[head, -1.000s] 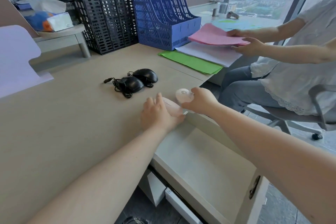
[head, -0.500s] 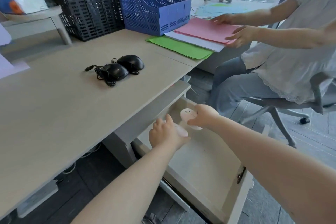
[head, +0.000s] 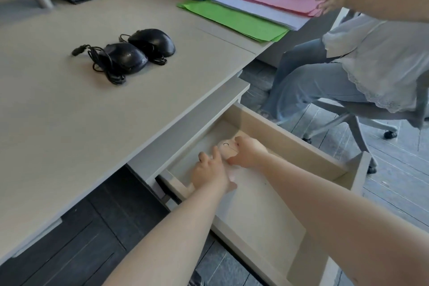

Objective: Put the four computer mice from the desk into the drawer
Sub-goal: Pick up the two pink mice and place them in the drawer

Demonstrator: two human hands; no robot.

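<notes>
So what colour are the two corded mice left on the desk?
Black, both of them; clearest in the head view.

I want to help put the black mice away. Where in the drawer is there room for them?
The near half of the drawer, toward its front panel, is bare. The far end is crowded: the left hand and right hand are there with a pale mouse. The black mice sit on the desk.

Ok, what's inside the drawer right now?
Both hands reach into the drawer: the right hand rests on a pale pink mouse, the left hand covers another pale shape, mostly hidden. The rest of the drawer floor shows bare.
</notes>
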